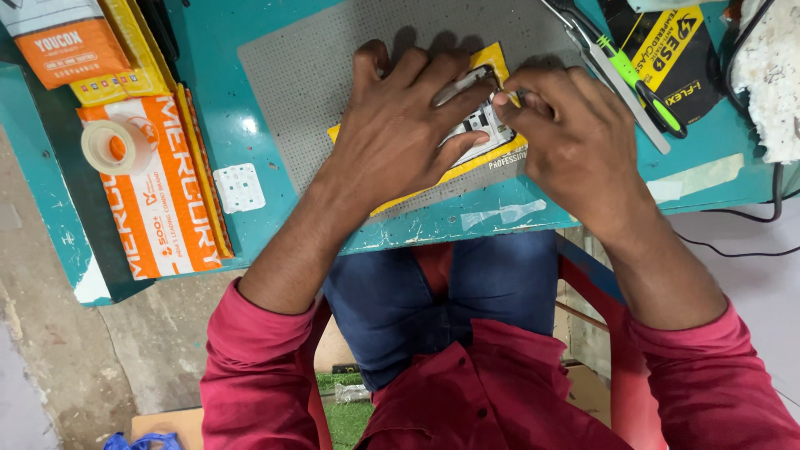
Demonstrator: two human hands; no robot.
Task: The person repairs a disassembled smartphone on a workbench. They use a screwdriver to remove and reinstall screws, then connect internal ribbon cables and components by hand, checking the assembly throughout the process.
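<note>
A matt grey mat (317, 75), dotted with fine holes, covers the middle of the worn teal tabletop (233, 133), whose paint is chipped along the near edge. The glossy, metallic-looking phone part (479, 125) lies on yellow printed paper (492, 58). At the left edge, a translucent tape roll (112, 146) rests on a glossy orange-and-white cardboard box (167, 208). At the far right corner lie bright metal tweezers (608, 71), a green plastic-handled tool (642, 83) and rough white foam (775, 75).
</note>
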